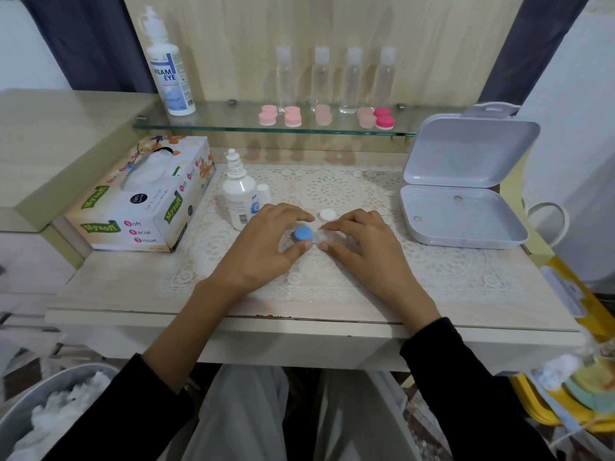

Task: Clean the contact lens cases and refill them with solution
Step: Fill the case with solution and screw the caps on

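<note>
The table fills the middle of the frame and carries a lace mat. At the left stands a tissue box, and at the right a grey box lies with its lid up. On the glass shelf at the top are a large solution bottle, 4 clear bottles and some pink cases. A small solution bottle stands uncapped on the mat, left of centre.

Both hands meet at the centre of the frame over the lens case, which rests on the mat. The left hand pinches the blue cap between thumb and forefinger. The right hand pinches the clear side of the case in the same way. 1 white cap lies loose just behind the case.

I judge that the blue cap is being turned, but whether on or off I cannot tell. To do it well, the right hand should keep the case flat and steady while only the left fingers rotate. The open well on the right side may hold liquid, so the case should not be tilted. The loose cap should stay within easy reach.
</note>
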Available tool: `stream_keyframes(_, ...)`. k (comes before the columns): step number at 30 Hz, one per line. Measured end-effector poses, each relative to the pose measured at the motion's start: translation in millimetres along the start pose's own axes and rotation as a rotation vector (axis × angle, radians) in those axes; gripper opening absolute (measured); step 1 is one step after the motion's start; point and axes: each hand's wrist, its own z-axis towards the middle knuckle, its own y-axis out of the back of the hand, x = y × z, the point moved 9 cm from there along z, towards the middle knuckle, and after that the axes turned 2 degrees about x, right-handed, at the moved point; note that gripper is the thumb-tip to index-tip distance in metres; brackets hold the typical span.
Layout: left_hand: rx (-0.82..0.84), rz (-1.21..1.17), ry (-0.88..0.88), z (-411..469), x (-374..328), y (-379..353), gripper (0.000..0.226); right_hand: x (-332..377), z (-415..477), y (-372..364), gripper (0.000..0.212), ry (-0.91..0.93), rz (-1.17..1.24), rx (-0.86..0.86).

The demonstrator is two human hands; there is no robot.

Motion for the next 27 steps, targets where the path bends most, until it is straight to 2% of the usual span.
stream_keyframes(7, 0.037, 0.045, -0.026, 1.5, -1.8, -3.2, 0.024, -1.0, 0.5, -0.8, 0.029, 0.0, 0.006, -0.006)
stream_keyframes(11, 0.091, 0.033, -0.054, 0.4, -4.9, -6.7, 0.035, 0.0, 0.2, 0.8, 0.029, 0.006, 0.016, -0.01)
stream_keyframes(19, -0.025, 0.028, 0.034, -0.7, 4.3, 0.4, 0.03, -0.6, 1.3, -0.7, 0.03, 0.0, 0.007, -0.003)
stream_keyframes(27, 0.025, 0.024, -0.004, -0.6, 2.8, -5.3, 0.027, 0.2, 0.4, 0.2, 0.03, -0.002, 0.007, -0.01)
